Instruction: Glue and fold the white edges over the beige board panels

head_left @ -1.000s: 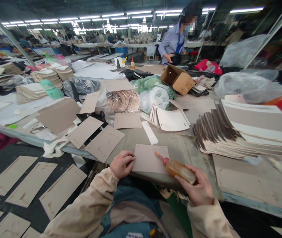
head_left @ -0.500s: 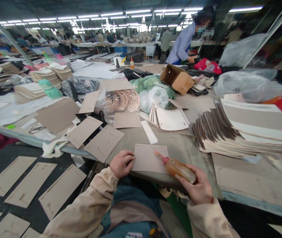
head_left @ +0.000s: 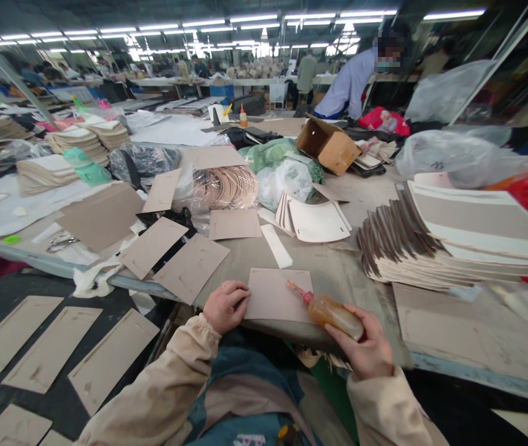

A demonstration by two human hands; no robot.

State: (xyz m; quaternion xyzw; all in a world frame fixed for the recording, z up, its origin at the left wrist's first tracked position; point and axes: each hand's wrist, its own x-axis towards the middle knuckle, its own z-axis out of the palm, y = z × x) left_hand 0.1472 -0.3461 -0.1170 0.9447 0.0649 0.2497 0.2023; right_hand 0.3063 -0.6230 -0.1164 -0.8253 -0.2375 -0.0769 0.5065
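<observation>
My right hand (head_left: 361,341) is wrapped around a squeeze glue bottle (head_left: 336,316) of amber liquid, tilted with its reddish nozzle pointing up and left. The nozzle tip is over a flat beige rectangular panel (head_left: 268,297) at the table's front edge; whether it touches the surface I cannot tell. At the panel's left edge, my left hand (head_left: 227,306) is closed with curled fingers gripping that edge. Left of it, similar beige panels (head_left: 192,266) with glue marks along their edges lie on the table.
More glue-marked panels (head_left: 113,362) lie on a dark surface at lower left. A tall stack of curved pieces (head_left: 468,235) stands at right. White curved pieces (head_left: 317,220), a white strip (head_left: 277,246), plastic bags and a cardboard box (head_left: 329,145) lie further back. A co-worker (head_left: 350,83) leans over behind.
My view has shifted slightly. Both hands, the glue bottle and the panel keep nearly the same positions relative to each other. The co-worker at the back has bent lower, an arm now reaching down.
</observation>
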